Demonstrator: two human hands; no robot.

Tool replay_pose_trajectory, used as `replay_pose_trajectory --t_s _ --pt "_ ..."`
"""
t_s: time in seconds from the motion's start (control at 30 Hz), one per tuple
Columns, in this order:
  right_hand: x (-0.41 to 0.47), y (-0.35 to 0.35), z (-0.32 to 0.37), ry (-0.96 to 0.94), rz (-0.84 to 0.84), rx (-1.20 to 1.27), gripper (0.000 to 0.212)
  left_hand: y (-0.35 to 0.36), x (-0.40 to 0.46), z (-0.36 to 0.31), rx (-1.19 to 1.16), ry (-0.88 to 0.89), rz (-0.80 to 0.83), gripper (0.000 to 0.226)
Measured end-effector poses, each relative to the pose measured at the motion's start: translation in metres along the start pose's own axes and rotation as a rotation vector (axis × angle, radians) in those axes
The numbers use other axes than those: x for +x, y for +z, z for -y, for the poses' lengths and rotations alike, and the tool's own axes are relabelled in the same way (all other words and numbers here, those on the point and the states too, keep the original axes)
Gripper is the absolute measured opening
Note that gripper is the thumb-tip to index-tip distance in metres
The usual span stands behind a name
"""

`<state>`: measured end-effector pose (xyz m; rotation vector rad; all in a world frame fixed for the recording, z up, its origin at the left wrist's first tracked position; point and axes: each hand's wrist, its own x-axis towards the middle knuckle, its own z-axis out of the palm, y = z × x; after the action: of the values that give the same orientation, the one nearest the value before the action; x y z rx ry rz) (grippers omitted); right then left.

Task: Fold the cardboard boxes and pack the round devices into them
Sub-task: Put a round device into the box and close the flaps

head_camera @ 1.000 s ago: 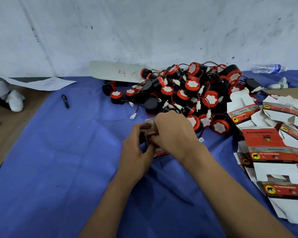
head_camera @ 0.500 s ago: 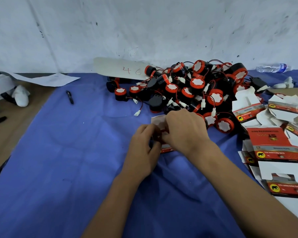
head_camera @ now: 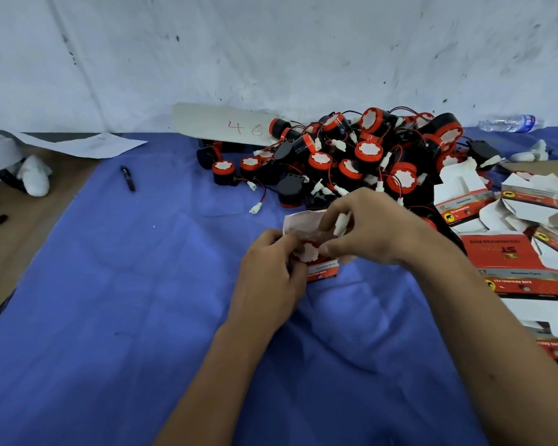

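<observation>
At mid-desk [head_camera: 116,284], open blue cloth to the left and device pile [head_camera: 361,156] just behind, the left hand [head_camera: 268,281] grips a small box [head_camera: 322,270] holding a round device [head_camera: 310,251], while the right hand [head_camera: 371,230] pinches its white connector [head_camera: 340,224].

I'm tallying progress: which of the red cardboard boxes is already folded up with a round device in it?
The small box gripped between both hands, holding a device; the boxes at right lie flat, unfolded.

One box being packed; devices and flat boxes in stock.
Small red-and-white box [head_camera: 322,268] stands open-topped, a round device [head_camera: 310,251] seated inside; heap of devices [head_camera: 351,156] behind, unfolded boxes [head_camera: 509,252] rightward.
</observation>
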<state>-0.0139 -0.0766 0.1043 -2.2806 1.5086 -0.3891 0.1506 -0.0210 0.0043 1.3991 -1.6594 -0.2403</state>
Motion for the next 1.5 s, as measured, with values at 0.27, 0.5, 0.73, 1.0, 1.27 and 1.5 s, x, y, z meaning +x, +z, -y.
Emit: replay_pose_trajectory --t_s 0.27,0.5,0.73,1.0,1.27,1.5 --pt "-0.007 0.006 -0.002 0.079 -0.188 0.130 0.009 0.003 0.000 0.000 0.016 -0.029 0.006 0.023" --pt "-0.014 0.033 0.022 0.015 -0.394 -0.190 0.017 0.006 -0.003 -0.004 0.076 -0.017 -0.032 0.011" --pt "-0.013 0.044 0.017 0.038 -0.373 0.066 0.011 0.011 -0.003 -0.004 0.014 -0.190 -0.125 0.027" --pt "-0.014 0.043 0.002 0.064 -0.387 0.215 0.003 0.004 0.001 -0.009 -0.203 -0.312 -0.170 0.039" --pt "-0.014 0.053 0.023 -0.063 -0.316 -0.129 0.006 0.005 0.003 -0.013 -0.354 -0.422 -0.127 0.044" --pt "-0.014 0.060 0.023 -0.134 -0.228 -0.279 0.015 0.004 0.001 -0.008 -0.388 -0.347 -0.127 0.036"
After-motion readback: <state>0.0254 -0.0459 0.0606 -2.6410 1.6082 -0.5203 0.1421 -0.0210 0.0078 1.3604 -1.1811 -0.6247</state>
